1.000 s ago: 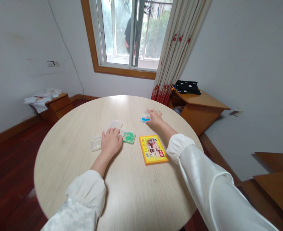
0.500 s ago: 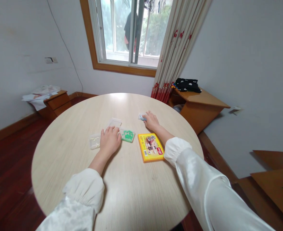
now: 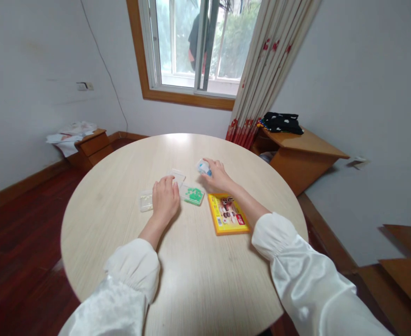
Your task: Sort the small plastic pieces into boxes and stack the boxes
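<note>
My right hand grips a small clear plastic box with blue pieces in it, between thumb and fingers, at the far side of the round table. The box looks tilted up; its right part is hidden. My left hand rests palm down over the other clear boxes, fingers stretched forward. Right of it lies a clear box with green pieces. On its left a clear box with pale pieces is partly covered. Beyond the fingertips sits a clear lid or tray.
A flat yellow box with a printed picture lies under my right forearm. Behind the table are a window and a curtain. Wooden cabinets stand left and right, the right one with black dotted cloth on it.
My right hand has raised and tilted the clear box with blue pieces, which lay flatter on the table before. The left hand stays among the boxes. The whole view has shifted slightly.
</note>
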`<control>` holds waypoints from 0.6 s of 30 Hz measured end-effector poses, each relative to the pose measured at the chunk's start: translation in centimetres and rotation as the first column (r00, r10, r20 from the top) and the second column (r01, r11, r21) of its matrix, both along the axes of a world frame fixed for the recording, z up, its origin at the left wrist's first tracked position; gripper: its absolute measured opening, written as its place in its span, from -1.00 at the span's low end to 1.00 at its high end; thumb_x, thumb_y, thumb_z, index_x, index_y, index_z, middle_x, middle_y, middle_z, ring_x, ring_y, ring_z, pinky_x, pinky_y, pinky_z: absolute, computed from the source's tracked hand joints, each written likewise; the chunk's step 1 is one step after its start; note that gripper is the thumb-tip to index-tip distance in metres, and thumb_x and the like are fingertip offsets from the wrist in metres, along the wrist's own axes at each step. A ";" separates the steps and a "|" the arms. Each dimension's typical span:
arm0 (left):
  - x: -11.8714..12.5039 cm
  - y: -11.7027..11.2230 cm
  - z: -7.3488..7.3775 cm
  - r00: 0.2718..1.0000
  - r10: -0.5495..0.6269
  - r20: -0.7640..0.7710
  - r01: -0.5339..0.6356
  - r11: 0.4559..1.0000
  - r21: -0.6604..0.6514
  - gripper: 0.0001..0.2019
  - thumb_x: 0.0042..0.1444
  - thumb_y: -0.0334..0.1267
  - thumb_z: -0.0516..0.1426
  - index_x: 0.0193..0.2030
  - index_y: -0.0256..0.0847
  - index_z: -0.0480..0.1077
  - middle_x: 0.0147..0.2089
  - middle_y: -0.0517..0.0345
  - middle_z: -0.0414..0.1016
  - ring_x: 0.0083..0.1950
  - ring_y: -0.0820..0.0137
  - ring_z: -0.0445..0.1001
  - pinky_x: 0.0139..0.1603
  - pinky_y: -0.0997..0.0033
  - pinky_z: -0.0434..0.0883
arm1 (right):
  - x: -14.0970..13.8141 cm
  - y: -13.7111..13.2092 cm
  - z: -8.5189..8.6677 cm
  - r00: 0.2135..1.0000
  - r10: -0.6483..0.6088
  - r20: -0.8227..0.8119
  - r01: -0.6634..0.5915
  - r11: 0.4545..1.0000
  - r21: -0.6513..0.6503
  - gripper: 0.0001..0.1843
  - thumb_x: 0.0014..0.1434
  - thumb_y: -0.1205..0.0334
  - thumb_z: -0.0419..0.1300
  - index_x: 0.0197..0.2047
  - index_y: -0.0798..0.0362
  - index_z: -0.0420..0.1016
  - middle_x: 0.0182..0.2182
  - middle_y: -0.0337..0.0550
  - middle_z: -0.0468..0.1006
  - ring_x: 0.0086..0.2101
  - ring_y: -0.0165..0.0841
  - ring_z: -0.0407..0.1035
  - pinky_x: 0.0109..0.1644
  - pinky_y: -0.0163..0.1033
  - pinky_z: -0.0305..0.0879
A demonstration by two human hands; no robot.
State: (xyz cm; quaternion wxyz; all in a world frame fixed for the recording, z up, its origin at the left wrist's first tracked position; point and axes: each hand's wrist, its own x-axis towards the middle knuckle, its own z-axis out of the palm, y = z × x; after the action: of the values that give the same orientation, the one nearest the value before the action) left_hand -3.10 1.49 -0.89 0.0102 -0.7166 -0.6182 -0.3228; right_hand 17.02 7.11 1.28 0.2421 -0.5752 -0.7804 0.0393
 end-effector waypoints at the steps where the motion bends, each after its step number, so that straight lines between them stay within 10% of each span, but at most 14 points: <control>1: 0.0 0.0 0.0 1.000 0.007 0.009 -0.007 1.000 0.013 -0.65 0.24 -0.27 -0.18 0.03 -0.29 0.28 0.04 -0.10 0.39 0.09 0.20 0.31 0.17 0.16 0.16 | -0.7 -0.8 0.4 0.999 0.048 -0.018 -0.048 0.999 0.017 -0.37 0.14 0.18 0.10 0.25 0.06 0.03 -0.02 0.07 0.24 0.01 -0.12 0.14 0.13 -0.03 0.07; 18: -1.6 0.0 0.1 0.978 0.195 -0.078 -0.203 0.973 -0.111 -0.51 0.18 -0.08 -0.08 0.16 -0.33 0.23 0.07 -0.25 0.40 0.11 0.06 0.33 0.17 0.00 0.08 | -4.6 -5.7 -1.2 0.978 0.171 0.117 -0.143 0.966 -0.217 -0.18 0.06 0.05 0.22 0.27 0.15 -0.07 0.07 0.18 0.22 0.03 -0.11 0.24 0.05 -0.04 0.21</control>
State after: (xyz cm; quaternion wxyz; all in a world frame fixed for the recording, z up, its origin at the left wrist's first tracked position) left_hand -4.68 1.44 -0.76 0.0203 -0.6606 -0.7044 -0.2589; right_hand 12.40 1.44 0.04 0.1236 -0.5347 -0.8299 0.1008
